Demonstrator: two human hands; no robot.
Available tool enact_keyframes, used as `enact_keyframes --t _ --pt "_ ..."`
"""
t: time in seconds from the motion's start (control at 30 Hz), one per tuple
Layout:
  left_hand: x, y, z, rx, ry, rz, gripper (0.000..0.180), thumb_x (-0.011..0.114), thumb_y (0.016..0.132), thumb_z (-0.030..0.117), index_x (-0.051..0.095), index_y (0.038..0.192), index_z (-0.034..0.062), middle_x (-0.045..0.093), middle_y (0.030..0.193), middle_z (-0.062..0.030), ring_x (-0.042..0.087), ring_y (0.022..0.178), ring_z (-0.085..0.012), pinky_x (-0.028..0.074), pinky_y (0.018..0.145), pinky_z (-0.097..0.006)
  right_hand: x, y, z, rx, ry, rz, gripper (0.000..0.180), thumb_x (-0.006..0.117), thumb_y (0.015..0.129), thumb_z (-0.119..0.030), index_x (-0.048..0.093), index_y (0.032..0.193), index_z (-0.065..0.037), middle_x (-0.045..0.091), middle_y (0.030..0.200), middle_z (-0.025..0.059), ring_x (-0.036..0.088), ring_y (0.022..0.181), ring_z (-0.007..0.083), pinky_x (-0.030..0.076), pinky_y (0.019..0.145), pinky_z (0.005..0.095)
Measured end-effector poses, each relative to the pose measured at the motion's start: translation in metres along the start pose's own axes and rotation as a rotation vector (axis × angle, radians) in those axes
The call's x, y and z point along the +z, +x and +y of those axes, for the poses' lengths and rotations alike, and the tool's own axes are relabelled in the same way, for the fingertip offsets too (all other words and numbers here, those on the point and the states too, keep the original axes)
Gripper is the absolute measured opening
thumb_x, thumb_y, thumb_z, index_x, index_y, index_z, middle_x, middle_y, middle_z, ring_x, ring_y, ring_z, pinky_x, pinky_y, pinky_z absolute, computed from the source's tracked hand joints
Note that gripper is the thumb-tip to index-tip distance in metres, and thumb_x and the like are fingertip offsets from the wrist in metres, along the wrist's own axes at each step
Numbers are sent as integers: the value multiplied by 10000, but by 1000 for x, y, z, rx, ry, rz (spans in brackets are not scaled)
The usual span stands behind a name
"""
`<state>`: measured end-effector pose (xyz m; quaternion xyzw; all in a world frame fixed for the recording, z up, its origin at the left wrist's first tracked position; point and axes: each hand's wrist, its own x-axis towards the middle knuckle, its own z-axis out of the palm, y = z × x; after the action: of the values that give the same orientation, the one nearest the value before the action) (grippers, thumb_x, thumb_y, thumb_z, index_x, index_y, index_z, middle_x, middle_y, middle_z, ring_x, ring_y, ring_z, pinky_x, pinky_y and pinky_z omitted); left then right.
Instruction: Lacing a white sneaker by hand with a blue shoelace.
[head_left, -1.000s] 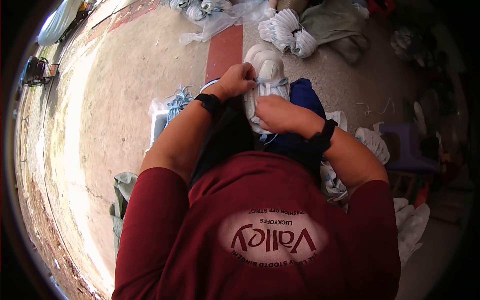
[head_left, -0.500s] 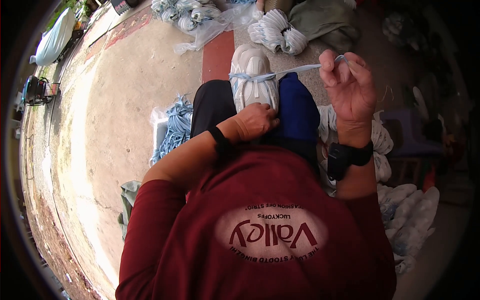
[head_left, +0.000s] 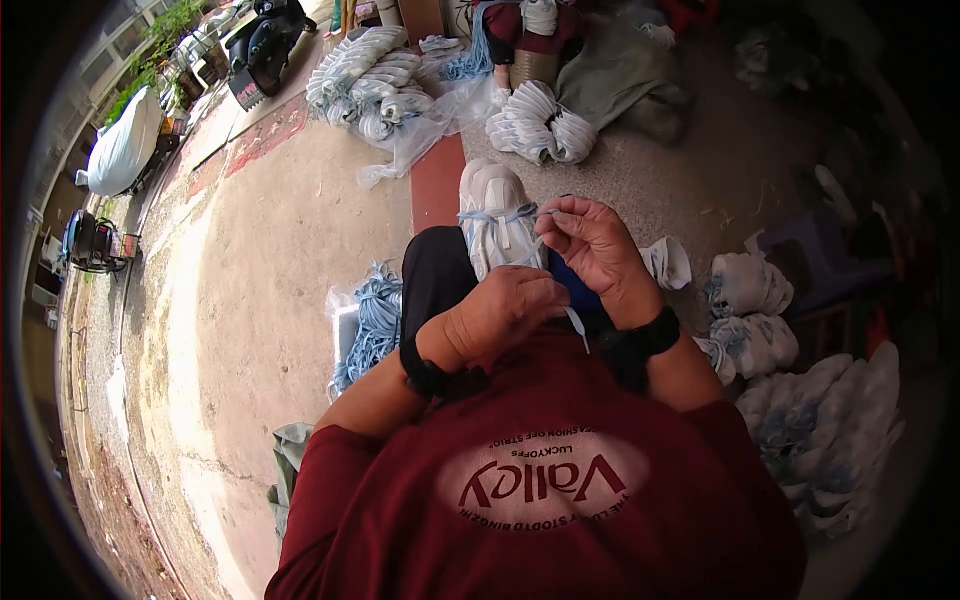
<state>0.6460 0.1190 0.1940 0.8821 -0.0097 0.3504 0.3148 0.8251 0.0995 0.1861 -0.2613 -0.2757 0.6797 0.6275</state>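
Between my knees stands a white shoe (head_left: 492, 187), toe pointing away from me, with a pale blue shoelace (head_left: 497, 216) running across its upper. Over the shoe's near end, my left hand (head_left: 512, 305) is closed on the lace, and a loose lace end (head_left: 577, 328) hangs out beneath it toward my shirt. My right hand (head_left: 592, 243), just to the right of the shoe, pinches another stretch of the lace between thumb and fingers. The left fingertips are partly hidden.
Blue laces (head_left: 372, 325) lie bundled left of my knee. White shoe uppers are heaped at the far left (head_left: 365, 75), far middle (head_left: 540, 125) and right (head_left: 755, 290). A green cloth (head_left: 625, 85) lies beyond; another person sits at the far side. Scooters stand at left.
My right hand has come down and left, close to the shoe, and the lace it drew out taut is now slack. My left hand has lifted a little off the shoe, with a lace end hanging beneath.
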Motion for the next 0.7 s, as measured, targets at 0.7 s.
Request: enact_keyframes --t 0.7 --pt "-32 17 11 -530 -604 781 109 647 807 55 640 878 -28 632 721 -50 547 584 -79 424 545 -195 65 6 16 -271 -217 -14 76 573 858 -82 594 918 -39 591 730 27 513 545 69 381 444 165"
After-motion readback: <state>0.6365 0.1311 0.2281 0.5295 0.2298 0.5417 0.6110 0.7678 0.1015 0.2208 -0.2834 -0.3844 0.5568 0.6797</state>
